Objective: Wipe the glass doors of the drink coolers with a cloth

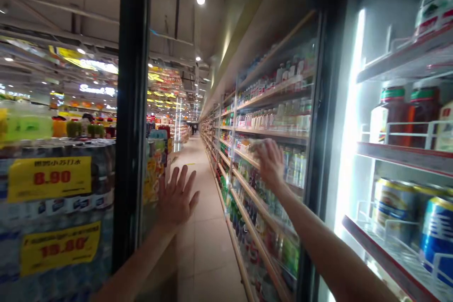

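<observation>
A glass fridge door (219, 264) with a black frame stands swung out in front of me. My left hand (177, 198) lies open on the glass, fingers spread, close to the black upright at the left. Higher up and to the right, my right hand (272, 163) is at the same pane, blurred by motion. Its fingers are bent over a pale, cloth-like thing (255, 145), mostly hidden by the hand and smeared. Through or in the glass show long shelves of bottles (272, 120).
At right is the lit fridge inside, with dark bottles (391, 111) and blue and gold cans (437, 233) on wire-fronted shelves. Stacked drink packs (67, 212) with yellow price signs (49, 178) stand at left. A tiled aisle (193, 160) runs away ahead.
</observation>
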Motion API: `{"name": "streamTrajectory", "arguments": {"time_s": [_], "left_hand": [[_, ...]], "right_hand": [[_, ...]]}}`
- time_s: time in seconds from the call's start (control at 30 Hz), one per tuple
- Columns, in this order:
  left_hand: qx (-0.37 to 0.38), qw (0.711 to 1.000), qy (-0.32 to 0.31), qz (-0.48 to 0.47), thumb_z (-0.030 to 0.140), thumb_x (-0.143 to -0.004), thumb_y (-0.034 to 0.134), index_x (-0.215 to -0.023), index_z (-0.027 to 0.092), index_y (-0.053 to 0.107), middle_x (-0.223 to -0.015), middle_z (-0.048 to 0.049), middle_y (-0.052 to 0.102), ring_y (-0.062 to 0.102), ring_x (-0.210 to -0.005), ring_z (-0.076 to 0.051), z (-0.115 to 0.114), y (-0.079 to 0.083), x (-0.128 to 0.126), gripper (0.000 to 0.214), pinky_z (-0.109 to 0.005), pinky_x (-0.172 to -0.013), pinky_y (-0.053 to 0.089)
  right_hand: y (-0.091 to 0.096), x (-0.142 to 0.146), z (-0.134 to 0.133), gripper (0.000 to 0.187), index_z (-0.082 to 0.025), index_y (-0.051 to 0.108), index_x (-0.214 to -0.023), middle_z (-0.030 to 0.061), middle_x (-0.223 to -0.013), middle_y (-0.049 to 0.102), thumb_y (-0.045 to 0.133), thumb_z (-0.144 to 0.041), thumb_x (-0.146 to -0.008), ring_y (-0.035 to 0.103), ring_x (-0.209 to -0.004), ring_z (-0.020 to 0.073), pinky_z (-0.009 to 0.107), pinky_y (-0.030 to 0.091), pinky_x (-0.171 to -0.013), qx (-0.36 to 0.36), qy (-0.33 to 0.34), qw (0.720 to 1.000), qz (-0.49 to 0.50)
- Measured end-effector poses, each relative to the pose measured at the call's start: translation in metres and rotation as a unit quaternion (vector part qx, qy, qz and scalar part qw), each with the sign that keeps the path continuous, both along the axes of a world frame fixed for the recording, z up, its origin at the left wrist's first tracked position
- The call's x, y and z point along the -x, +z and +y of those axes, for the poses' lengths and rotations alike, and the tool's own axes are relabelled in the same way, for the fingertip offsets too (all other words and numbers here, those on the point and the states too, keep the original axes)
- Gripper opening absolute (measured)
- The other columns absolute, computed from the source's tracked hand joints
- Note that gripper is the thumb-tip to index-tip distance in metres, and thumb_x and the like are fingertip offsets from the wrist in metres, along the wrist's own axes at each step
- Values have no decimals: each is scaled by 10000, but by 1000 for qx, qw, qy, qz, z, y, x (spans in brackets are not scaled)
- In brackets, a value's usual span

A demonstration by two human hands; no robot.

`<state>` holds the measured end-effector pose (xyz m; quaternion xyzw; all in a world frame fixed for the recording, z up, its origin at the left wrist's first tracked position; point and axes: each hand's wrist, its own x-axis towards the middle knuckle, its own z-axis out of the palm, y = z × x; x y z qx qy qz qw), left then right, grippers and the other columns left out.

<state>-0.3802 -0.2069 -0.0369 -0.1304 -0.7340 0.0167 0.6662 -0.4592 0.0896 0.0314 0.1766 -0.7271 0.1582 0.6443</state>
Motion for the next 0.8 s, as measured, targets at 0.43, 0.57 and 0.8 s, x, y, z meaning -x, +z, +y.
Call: {"name": "streamTrajectory", "arguments": {"time_s": [0.43, 0.57, 0.8], "left_hand": [[-11, 999, -30, 16, 431, -906, 412, -1443, 290, 169, -1466, -88, 316, 189, -1395, -251, -3, 1, 13, 605, -531, -1131, 84], [-12, 1000, -21, 15, 416, -904, 412, -1447, 287, 159, -1469, -91, 305, 172, -1398, -257, -4, -1, 17, 612, -547, -1127, 71], [6, 1000, 0, 28, 349, -905, 416, -1453, 260, 144, -1472, -98, 296, 169, -1399, -253, -6, 1, 18, 618, -533, -1131, 82]], "right_hand": [[17, 2, -6, 446, -357, 539, -1238, 10, -1407, 425, 433, -176, -844, 267, -1356, 226, 477, 218, -1094, -125, -19, 991, 33], [49, 15, 40, 497, -148, 452, -1338, 184, -1404, 381, 265, -189, -880, 316, -1314, 308, 558, 284, -1022, 306, -82, 948, -5], [43, -1, -33, 413, -376, 563, -1206, -8, -1409, 429, 497, -207, -836, 236, -1370, 218, 469, 189, -1108, -223, 13, 974, 42]]}}
